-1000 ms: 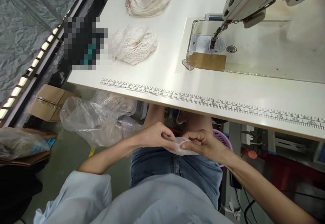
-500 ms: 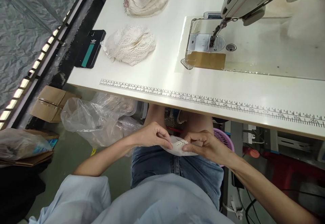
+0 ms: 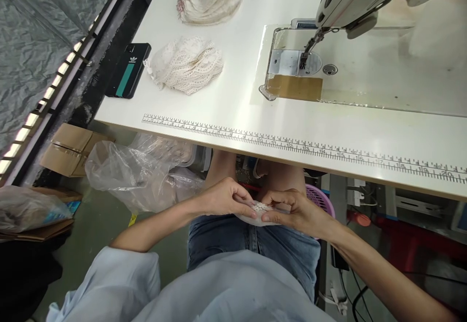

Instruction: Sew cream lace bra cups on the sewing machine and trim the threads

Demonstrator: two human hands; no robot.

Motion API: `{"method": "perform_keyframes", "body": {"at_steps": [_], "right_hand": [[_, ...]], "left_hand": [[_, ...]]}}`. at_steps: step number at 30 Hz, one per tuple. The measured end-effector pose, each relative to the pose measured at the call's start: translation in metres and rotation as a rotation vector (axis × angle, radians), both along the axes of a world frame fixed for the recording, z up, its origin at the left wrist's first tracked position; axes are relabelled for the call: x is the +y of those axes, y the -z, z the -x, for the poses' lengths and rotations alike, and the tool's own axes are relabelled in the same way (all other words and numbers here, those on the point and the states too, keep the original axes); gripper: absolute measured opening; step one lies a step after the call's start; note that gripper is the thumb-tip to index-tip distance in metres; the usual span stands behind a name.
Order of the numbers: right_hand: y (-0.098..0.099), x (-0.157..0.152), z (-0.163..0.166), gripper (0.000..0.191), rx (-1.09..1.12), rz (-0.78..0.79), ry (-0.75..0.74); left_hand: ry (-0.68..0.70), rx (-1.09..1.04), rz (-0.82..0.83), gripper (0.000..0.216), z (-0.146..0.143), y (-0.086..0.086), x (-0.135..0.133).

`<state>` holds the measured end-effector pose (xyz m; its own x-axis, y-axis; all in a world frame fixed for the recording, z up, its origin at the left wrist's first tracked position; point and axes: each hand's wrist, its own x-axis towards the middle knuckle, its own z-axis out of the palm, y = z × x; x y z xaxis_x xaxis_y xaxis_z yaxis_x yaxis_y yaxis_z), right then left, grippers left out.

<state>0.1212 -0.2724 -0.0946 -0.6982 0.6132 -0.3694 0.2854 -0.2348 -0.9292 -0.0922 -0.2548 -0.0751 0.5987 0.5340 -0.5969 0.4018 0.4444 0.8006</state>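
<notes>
Over my lap, below the table's front edge, both hands pinch a small piece of thin white fabric (image 3: 257,219) with a lacy, bumpy trim along its top. My left hand (image 3: 230,199) grips its left side between thumb and fingers. On the right side, my right hand (image 3: 294,208) holds the trim with thumb and forefinger. The fingertips of the two hands are close together, and part of the cloth is hidden behind them.
On the white table (image 3: 233,108) stands a sewing machine (image 3: 350,6). A lace bundle (image 3: 188,64), a second cloth bundle (image 3: 211,1) and a dark phone (image 3: 128,70) lie to the left. Below are a clear plastic bag (image 3: 134,176), a cardboard box (image 3: 71,149) and a purple basket (image 3: 321,199).
My left hand has shifted slightly right along the fabric, towards my right hand. Less of the trim shows between the fingers now. The right hand stays nearly in place.
</notes>
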Motion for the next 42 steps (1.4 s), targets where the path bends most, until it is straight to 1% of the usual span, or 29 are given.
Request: {"method": "perform_keyframes", "body": {"at_steps": [3,10,14,18,26,30,32,34,38,42], "right_hand": [[0.0,0.001,0.0,0.019,0.008,-0.01,0.025],[-0.001,0.0,0.001,0.02,0.015,-0.03,0.057],[-0.002,0.0,0.001,0.021,-0.003,-0.063,0.07],[-0.005,0.001,0.003,0.021,-0.007,-0.083,0.06],[-0.006,-0.005,-0.001,0.021,-0.105,-0.184,0.076],[-0.009,-0.006,-0.002,0.024,-0.098,-0.179,0.088],[-0.01,-0.005,-0.002,0.025,-0.078,-0.154,0.075],[-0.011,-0.003,-0.004,0.025,-0.063,-0.138,0.047],[-0.012,-0.003,-0.008,0.024,-0.068,-0.187,0.011],[-0.011,-0.004,-0.011,0.027,-0.036,-0.23,0.008]], "left_hand": [[-0.013,-0.014,0.007,0.025,0.001,-0.002,-0.001],[-0.021,-0.034,-0.06,0.025,0.002,-0.001,-0.001],[0.004,-0.002,-0.014,0.027,0.002,-0.003,0.001],[0.047,-0.002,0.004,0.034,-0.001,-0.004,0.004],[-0.018,-0.038,0.025,0.028,-0.009,0.005,0.001],[-0.056,-0.103,0.134,0.023,-0.01,0.005,0.002],[-0.068,-0.123,0.204,0.024,-0.011,0.005,0.004],[-0.065,-0.128,0.24,0.026,-0.012,0.004,0.006],[-0.048,-0.133,0.232,0.027,-0.016,0.004,0.006],[-0.047,-0.135,0.208,0.028,-0.019,0.005,0.005]]}}
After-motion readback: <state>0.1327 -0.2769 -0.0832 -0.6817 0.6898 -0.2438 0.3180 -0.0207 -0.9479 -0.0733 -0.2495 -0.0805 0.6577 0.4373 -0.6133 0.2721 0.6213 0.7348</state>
